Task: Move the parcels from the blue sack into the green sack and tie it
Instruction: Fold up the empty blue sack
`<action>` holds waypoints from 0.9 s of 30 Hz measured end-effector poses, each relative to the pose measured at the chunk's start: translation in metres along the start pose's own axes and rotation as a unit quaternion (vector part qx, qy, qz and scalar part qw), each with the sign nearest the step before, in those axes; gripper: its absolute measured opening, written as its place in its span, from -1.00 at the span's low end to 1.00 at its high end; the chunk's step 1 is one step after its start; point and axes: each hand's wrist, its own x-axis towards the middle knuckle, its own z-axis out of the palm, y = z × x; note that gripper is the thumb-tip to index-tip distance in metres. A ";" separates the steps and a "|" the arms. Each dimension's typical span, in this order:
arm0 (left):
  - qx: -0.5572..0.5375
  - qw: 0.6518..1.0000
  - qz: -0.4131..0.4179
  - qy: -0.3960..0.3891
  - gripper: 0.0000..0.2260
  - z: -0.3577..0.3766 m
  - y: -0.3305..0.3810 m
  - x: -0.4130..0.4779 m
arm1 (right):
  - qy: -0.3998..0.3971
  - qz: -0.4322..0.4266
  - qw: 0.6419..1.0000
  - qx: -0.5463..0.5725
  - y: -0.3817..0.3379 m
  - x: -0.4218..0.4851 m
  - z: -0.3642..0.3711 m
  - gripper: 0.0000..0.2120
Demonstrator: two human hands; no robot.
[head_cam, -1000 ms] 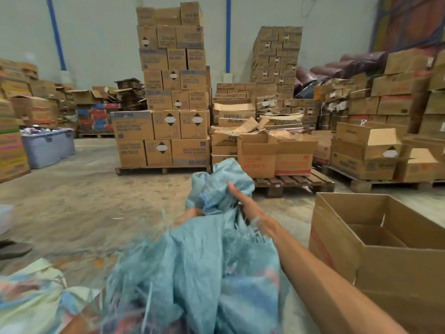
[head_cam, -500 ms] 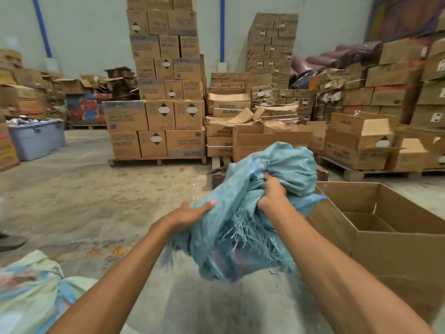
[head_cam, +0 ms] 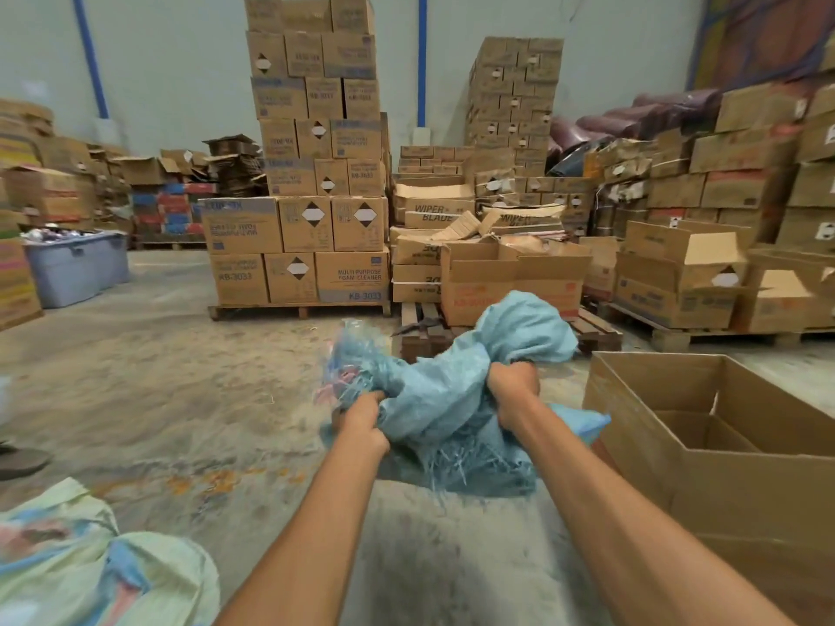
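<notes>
The blue sack (head_cam: 433, 399) is a crumpled woven bundle with frayed edges, held up in front of me above the concrete floor. My left hand (head_cam: 359, 420) grips its frayed left part, fingers curled into the cloth. My right hand (head_cam: 513, 386) clutches a bunched fold near the top right. The sack looks limp, and no parcels show inside it. The pale green sack (head_cam: 90, 567) lies on the floor at the bottom left, bulging, with coloured shapes showing through its weave.
An open, empty cardboard box (head_cam: 723, 449) stands close on my right. Pallets stacked with cartons (head_cam: 311, 210) fill the back and right. A grey plastic tub (head_cam: 77, 268) sits far left. A sandal's edge (head_cam: 20, 460) shows at the left.
The blue sack has been gathered from a loose spread into a bunch. My left hand has gone from resting open on it to gripping its frayed edge, and both hands have drawn closer together.
</notes>
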 end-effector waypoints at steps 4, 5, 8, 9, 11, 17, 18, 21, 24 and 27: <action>0.179 0.939 0.266 0.122 -0.78 0.027 0.019 -0.042 | 0.066 -0.245 0.913 -0.320 -0.008 -0.037 -0.010 -0.65; 0.238 0.907 0.334 0.099 -0.85 0.035 0.020 -0.064 | 0.086 -0.310 0.872 -0.370 -0.010 -0.038 -0.009 -0.62; 0.222 0.928 0.297 -0.044 -0.75 0.036 0.030 -0.095 | 0.096 -0.388 0.807 -0.434 -0.015 -0.047 -0.005 -0.55; 0.177 0.946 0.243 -0.122 -0.68 0.034 0.036 -0.102 | 0.110 -0.409 0.787 -0.448 -0.017 -0.050 -0.004 -0.56; 0.094 0.954 0.147 -0.245 -0.63 0.027 0.044 -0.115 | 0.112 -0.459 0.745 -0.472 -0.015 -0.056 -0.003 -0.54; 0.016 0.989 0.087 -0.119 -0.23 0.022 0.053 -0.096 | -0.167 -0.485 0.772 -0.375 -0.006 -0.079 0.012 -0.32; 0.004 0.991 0.080 -0.105 -0.23 0.018 0.056 -0.089 | -0.218 -0.458 0.802 -0.315 -0.003 -0.079 0.010 -0.30; -0.017 0.993 0.084 -0.079 -0.52 0.008 0.062 -0.091 | -0.316 -0.349 0.855 -0.217 0.003 -0.080 0.003 -0.26; -0.055 0.991 0.106 -0.064 -0.47 -0.001 0.064 -0.086 | -0.290 -0.255 0.922 -0.037 0.001 -0.081 0.005 -0.33; -0.097 0.981 0.101 -0.136 -0.34 -0.005 0.064 -0.085 | -0.006 -0.166 0.986 -0.001 -0.009 -0.075 0.007 -0.45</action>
